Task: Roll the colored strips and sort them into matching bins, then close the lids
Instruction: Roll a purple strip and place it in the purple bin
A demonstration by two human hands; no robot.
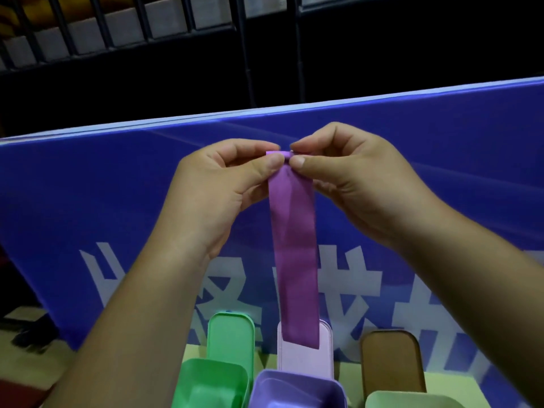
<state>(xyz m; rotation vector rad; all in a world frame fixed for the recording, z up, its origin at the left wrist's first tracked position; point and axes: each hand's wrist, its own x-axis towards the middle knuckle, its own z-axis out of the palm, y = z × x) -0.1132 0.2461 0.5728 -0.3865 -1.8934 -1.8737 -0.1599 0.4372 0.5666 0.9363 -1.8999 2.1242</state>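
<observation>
Pale table [347,366] holds green bin [212,384], purple bin [297,390], mint bin [394,400].

Flat purple strip [294,245] held up by its top end above three open bins

The strip hangs straight down, its top edge turned over into a small roll pinched between the left hand [223,184] and the right hand [353,184]; its lower end hangs in front of the pale lilac lid [306,359], which stands upright behind the open purple plastic bin [297,387]. To the left, an open green plastic bin [212,381] has its green lid [231,340] upright behind it; to the right, a brown lid [391,360] stands upright behind a pale green bin [397,400], of which only the rim shows
</observation>
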